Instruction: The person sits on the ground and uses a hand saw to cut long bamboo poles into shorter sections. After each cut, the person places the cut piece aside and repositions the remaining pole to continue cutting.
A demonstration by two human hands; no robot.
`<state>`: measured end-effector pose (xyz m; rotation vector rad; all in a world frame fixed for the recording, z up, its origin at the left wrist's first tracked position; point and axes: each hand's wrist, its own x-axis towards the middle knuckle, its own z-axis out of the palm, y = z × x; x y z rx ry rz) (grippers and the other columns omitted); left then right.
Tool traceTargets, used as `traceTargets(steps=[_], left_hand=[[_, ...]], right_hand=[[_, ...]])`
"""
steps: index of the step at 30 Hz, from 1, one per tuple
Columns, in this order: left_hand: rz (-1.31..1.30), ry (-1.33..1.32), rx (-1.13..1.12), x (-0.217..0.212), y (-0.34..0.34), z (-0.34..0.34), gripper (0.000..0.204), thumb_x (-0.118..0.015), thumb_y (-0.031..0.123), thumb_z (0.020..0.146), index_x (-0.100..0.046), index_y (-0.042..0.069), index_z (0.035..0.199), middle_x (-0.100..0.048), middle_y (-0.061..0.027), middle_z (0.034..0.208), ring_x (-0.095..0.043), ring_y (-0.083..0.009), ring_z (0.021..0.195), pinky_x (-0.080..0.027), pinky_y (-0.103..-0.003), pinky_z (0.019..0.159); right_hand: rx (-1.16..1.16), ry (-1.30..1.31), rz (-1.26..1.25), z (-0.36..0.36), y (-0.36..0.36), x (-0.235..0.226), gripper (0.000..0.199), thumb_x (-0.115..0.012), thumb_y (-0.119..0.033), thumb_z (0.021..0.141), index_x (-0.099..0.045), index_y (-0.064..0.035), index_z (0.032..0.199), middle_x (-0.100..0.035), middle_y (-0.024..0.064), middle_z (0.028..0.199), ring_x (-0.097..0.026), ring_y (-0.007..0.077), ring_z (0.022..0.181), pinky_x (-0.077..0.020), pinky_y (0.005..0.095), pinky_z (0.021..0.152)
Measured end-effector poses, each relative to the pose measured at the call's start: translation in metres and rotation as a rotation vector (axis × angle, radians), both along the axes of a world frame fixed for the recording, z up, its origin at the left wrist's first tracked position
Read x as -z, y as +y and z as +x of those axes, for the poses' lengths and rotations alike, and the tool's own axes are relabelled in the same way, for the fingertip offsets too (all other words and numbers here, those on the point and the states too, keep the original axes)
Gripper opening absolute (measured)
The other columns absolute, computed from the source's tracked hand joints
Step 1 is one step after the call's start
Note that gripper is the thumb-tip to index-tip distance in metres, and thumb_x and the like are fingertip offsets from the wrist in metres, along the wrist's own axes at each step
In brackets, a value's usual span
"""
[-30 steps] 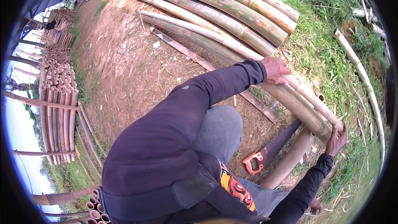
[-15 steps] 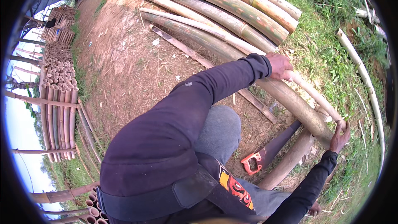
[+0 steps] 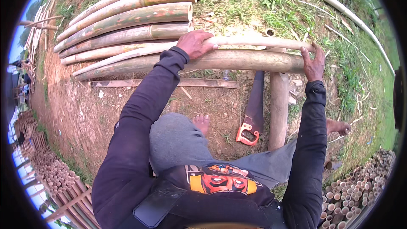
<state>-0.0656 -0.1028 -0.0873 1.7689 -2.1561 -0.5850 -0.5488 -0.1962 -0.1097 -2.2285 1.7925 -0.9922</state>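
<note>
My left hand (image 3: 196,44) is closed over a slim, pale bamboo pole (image 3: 258,41), with the thumb pointing along it. At that pole's right end, my right hand (image 3: 314,62) grips it between thumb and fingers. Just on the near side lies a thicker bamboo pole (image 3: 250,60), running alongside beneath my hands. Its right part rests across a short round post (image 3: 278,110). Leaning against the thick pole, a handsaw (image 3: 254,106) has a dark blade and an orange handle that sits low near the ground.
Several thick bamboo poles (image 3: 148,13) lie side by side at the far left. A flat bamboo strip (image 3: 165,83) lies on the ground nearer me. Stacks of cut bamboo (image 3: 352,191) stand at the lower right and lower left. A long pale pole (image 3: 339,6) curves through the grass.
My view has turned right, so the poles now run nearly level across the picture. Both hands keep their hold on the slim pole. The saw stays against the thick one.
</note>
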Motion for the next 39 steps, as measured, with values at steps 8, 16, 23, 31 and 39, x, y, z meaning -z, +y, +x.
traceTargets(steps=[8, 16, 23, 31, 39], left_hand=[[0.043, 0.034, 0.013, -0.002, -0.005, 0.004, 0.05, -0.079, 0.042, 0.093, -0.076, 0.005, 0.127, -0.076, -0.0162, 0.12, -0.073, -0.0345, 0.111, -0.056, -0.042, 0.098], [0.083, 0.048, 0.043, 0.007, -0.001, -0.008, 0.054, -0.08, 0.043, 0.093, -0.075, 0.001, 0.126, -0.076, -0.0187, 0.122, -0.074, -0.0327, 0.113, -0.056, -0.041, 0.101], [0.075, 0.073, 0.056, -0.005, 0.003, -0.021, 0.056, -0.08, 0.046, 0.091, -0.076, 0.004, 0.128, -0.076, -0.0188, 0.117, -0.073, -0.0322, 0.112, -0.056, -0.041, 0.098], [-0.233, -0.046, 0.015, -0.027, 0.053, -0.026, 0.052, -0.084, 0.049, 0.085, -0.074, 0.017, 0.125, -0.071, -0.0091, 0.11, -0.071, -0.0328, 0.106, -0.056, -0.047, 0.09], [-0.483, -0.086, 0.041, -0.018, 0.084, -0.029, 0.056, -0.088, 0.044, 0.08, -0.07, 0.016, 0.125, -0.07, -0.0038, 0.112, -0.069, -0.0259, 0.104, -0.052, -0.046, 0.094]], right_hand=[[-0.24, -0.057, 0.191, 0.031, 0.237, 0.008, 0.026, -0.081, -0.017, 0.087, -0.07, -0.0054, 0.108, -0.069, 0.0137, 0.1, -0.07, 0.0347, 0.092, -0.0554, 0.0476, 0.083], [-0.635, 0.584, 0.844, 0.054, 0.356, 0.087, 0.052, -0.082, -0.038, 0.084, -0.068, -0.0048, 0.121, -0.076, 0.0164, 0.105, -0.074, 0.0357, 0.099, -0.0573, 0.047, 0.092], [-0.363, 0.072, 0.698, 0.059, 0.318, 0.046, 0.044, -0.081, -0.033, 0.087, -0.069, -0.0064, 0.121, -0.077, 0.013, 0.099, -0.075, 0.0366, 0.092, -0.0571, 0.0486, 0.083], [-0.164, 0.605, -0.281, 0.002, 0.079, -0.065, 0.083, -0.082, -0.046, 0.087, -0.049, -0.0228, 0.159, -0.051, 0.0077, 0.158, -0.043, 0.0315, 0.148, -0.0247, 0.056, 0.128], [-0.348, 0.435, -0.136, -0.035, 0.057, -0.014, 0.076, -0.083, -0.022, 0.087, -0.053, -0.0195, 0.156, -0.059, 0.0122, 0.142, -0.052, 0.0352, 0.138, -0.0301, 0.058, 0.127]])
